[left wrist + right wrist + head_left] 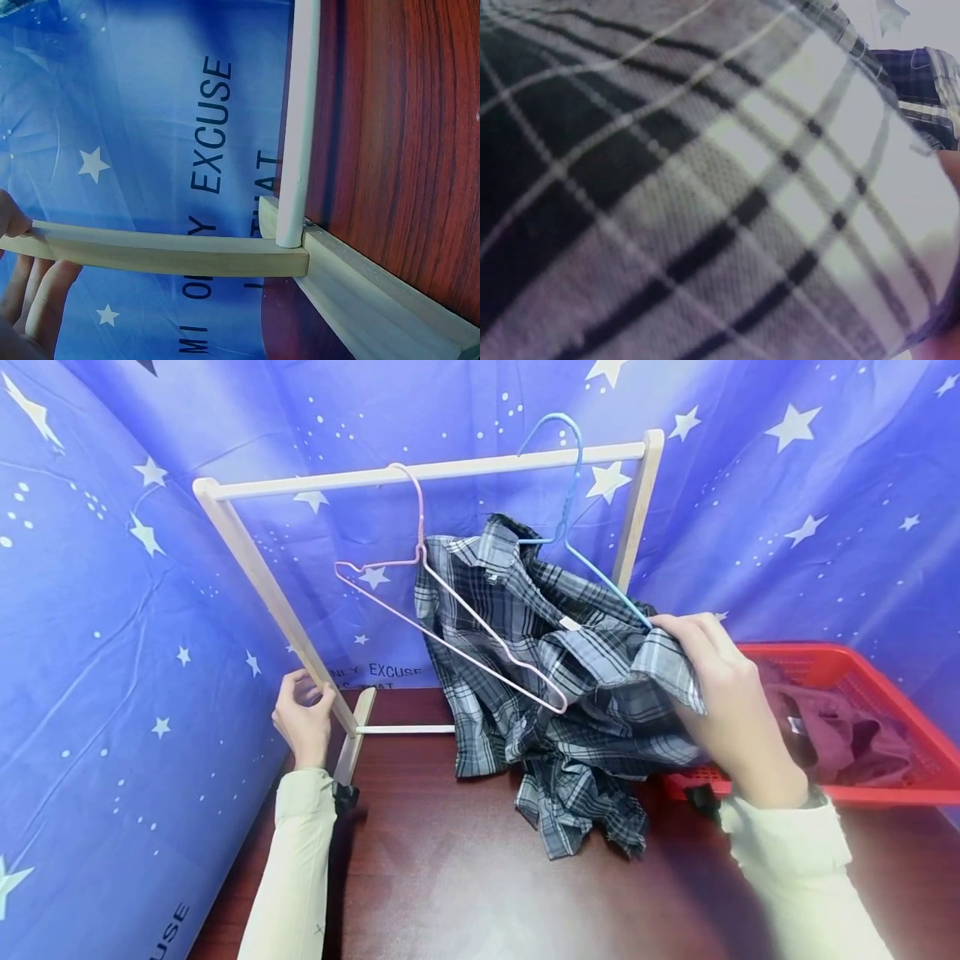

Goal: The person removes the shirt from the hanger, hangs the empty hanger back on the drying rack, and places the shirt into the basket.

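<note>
A grey-and-black plaid shirt (495, 602) hangs unevenly from a blue hanger (596, 572), whose hook loops above the rack's top bar. Whether the hook bears on the bar I cannot tell. My right hand (738, 710) grips the shirt's shoulder near the hanger's right end; in the right wrist view plaid cloth (727, 195) covers nearly everything. A pink hanger (487, 610) hangs bare on the bar, in front of the shirt. My left hand (302, 714) holds the left post of the wooden clothes rack (262, 585), thumb on one side and fingers (52, 300) on the other.
A red plastic basket (832, 793) with maroon clothing (840, 735) inside stands at the right, partly behind my right arm. A blue star-patterned curtain (465, 410) surrounds the brown wood-grain table (450, 877). A white lower rod (300, 112) joins the rack's base.
</note>
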Demonstrator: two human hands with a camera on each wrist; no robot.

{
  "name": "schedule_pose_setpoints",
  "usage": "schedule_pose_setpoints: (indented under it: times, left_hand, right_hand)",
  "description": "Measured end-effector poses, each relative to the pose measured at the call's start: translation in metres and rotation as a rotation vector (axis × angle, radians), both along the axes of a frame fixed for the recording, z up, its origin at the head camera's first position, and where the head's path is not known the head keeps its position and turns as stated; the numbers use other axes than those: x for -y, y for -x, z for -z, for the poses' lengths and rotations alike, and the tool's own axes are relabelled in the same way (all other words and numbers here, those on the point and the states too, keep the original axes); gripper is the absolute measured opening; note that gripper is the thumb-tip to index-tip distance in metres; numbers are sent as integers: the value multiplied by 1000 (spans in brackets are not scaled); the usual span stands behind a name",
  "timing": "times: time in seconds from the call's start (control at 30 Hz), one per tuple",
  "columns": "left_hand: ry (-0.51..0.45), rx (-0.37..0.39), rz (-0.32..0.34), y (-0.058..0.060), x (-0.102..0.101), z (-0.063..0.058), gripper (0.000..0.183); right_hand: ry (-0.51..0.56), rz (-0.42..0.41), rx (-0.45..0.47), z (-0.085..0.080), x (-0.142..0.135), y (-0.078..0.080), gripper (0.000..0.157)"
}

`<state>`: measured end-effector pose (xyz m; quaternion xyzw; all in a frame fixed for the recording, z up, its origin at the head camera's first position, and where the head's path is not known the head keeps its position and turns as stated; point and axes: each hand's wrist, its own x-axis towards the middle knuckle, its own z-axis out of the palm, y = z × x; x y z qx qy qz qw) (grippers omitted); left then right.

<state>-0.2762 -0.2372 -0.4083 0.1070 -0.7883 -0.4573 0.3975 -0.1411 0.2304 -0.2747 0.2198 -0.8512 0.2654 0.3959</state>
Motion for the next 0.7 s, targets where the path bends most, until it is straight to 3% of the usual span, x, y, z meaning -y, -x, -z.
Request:
schedule_pose_setpoints:
  times: [0.53, 0.7]
  left_hand:
    - [-2, 1, -2, 0, 0, 0, 29]
    - [8, 3, -6, 0, 0, 0, 29]
  right_hand:
    - [-22, -5, 77, 29, -12, -3, 76]
    - [-30, -20, 94, 40, -13, -1, 69]
